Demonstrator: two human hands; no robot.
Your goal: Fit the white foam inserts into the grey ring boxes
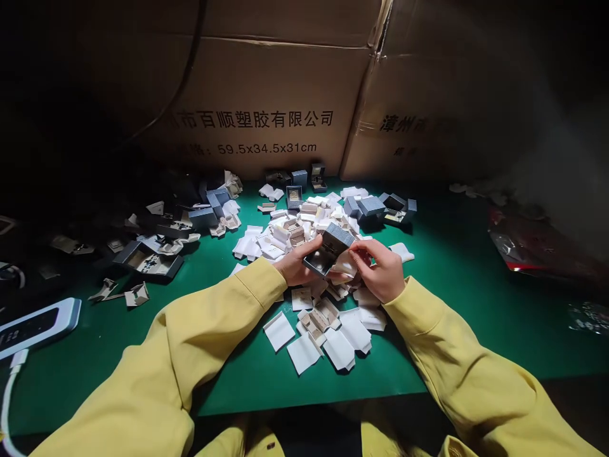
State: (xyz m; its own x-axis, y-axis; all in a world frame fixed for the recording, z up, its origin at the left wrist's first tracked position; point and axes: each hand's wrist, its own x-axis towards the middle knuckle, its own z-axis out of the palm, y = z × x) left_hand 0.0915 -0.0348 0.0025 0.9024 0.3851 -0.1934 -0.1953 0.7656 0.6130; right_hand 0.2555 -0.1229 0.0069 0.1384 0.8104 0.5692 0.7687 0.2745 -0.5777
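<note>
Over the pile, my left hand (301,263) grips a small dark blue-grey hinged box (337,238) from its left side. The box is tilted, with its lid raised and its dark inside showing. At its right edge, my right hand (380,270) is closed in a pinch, thumb and forefinger together at the corner of a white folded card insert (346,263). Part of that insert is hidden by the box and fingers. Beneath both hands spreads a heap of white and beige folded inserts (280,238), some with their grey-brown backs up.
Several blue-grey boxes (371,206) stand behind the heap, and more boxes (150,257) with loose inserts lie at the left. Large cardboard cartons (266,82) wall off the back. A white device (40,325) with a cable is at left; a plastic bag (528,244) lies right on the green table (457,317).
</note>
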